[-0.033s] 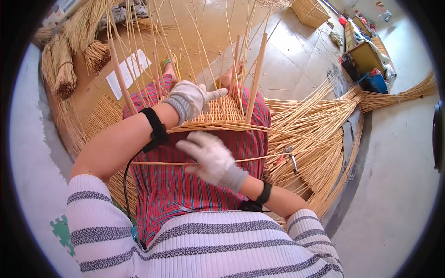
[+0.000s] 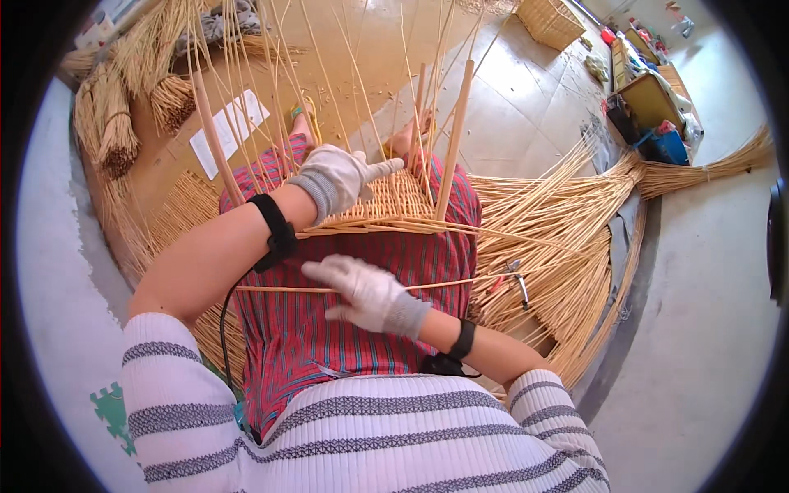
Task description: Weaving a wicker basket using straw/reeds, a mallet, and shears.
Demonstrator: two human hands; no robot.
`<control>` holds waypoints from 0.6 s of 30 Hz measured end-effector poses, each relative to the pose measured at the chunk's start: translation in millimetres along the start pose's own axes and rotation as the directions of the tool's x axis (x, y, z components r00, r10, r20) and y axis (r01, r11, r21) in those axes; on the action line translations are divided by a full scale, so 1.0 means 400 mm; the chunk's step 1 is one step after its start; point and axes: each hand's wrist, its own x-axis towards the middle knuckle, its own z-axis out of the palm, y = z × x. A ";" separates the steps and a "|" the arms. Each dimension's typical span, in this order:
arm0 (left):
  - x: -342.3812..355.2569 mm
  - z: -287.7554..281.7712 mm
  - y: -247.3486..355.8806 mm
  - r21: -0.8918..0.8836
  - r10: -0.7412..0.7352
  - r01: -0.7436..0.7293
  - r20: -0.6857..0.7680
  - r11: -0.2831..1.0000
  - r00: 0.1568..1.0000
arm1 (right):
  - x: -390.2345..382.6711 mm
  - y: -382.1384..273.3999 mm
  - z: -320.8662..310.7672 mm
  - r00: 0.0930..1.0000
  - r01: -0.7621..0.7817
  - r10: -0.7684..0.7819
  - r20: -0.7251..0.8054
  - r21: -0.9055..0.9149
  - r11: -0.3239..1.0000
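Note:
My left hand, in a white knit glove, rests on the woven wicker basket base on my lap. One finger stretches to the right; the other fingers bend down against the weave and are partly hidden. Upright rods and thicker corner sticks rise from the base. Below its near edge, my gloved right hand is over the striped red cloth, fingers apart. A long thin rod runs crosswise past this hand; whether the hand touches it is hidden.
A large spread of loose rods lies at my right, with a tool resembling pliers or cutters on it. Bundled rods lie at far left. A white sheet is on the floor; a finished basket stands at the back.
My right hand has shifted slightly left and upward over the striped cloth. The left hand stays in place on the basket.

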 end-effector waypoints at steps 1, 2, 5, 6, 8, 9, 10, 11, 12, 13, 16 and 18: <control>0.006 0.002 -0.008 0.009 0.004 -0.004 0.001 1.000 1.000 | -0.016 0.026 0.035 0.998 0.061 -0.063 0.024 0.078 0.995; 0.008 0.017 -0.021 -0.025 0.030 -0.030 -0.011 0.999 0.999 | -0.028 0.024 0.016 0.991 0.018 -0.019 0.133 0.009 1.000; 0.009 0.035 -0.048 -0.056 0.021 -0.020 0.027 0.998 0.999 | -0.118 -0.016 -0.141 0.991 -0.094 0.121 0.049 -0.377 0.921; 0.006 0.031 -0.054 -0.107 0.083 -0.082 0.010 0.991 0.996 | -0.169 -0.011 -0.197 0.988 -0.153 0.134 -0.079 -0.369 0.917; -0.001 0.021 -0.061 -0.214 0.096 -0.078 0.074 0.974 0.993 | -0.257 0.005 -0.266 0.955 -0.229 0.141 -0.260 -0.350 0.908; 0.005 0.027 -0.061 -0.215 0.097 -0.080 0.073 0.973 0.993 | -0.292 0.003 -0.281 0.934 -0.267 0.151 -0.325 -0.353 0.897; 0.009 0.020 -0.046 -0.209 0.124 -0.099 0.114 0.973 0.986 | -0.314 0.004 -0.287 0.932 -0.276 0.159 -0.326 -0.352 0.895; 0.012 0.013 -0.033 -0.205 0.149 -0.116 0.155 0.972 0.977 | -0.330 0.005 -0.291 0.916 -0.310 0.167 -0.364 -0.383 0.870; 0.005 0.012 -0.020 -0.143 0.214 -0.188 0.189 0.972 0.959 | -0.339 0.007 -0.292 0.901 -0.344 0.172 -0.399 -0.412 0.844; 0.006 0.029 -0.011 -0.148 0.214 -0.187 0.191 0.971 0.958 | -0.336 0.006 -0.288 0.901 -0.345 0.176 -0.396 -0.410 0.844; 0.026 0.067 0.003 -0.140 0.281 -0.253 0.240 0.957 0.929 | -0.277 0.038 -0.243 0.909 -0.372 0.216 -0.357 -0.458 0.807; 0.042 0.033 0.011 -0.138 0.284 -0.253 0.314 0.958 0.906 | -0.250 0.058 -0.203 0.905 -0.372 0.193 -0.379 -0.484 0.792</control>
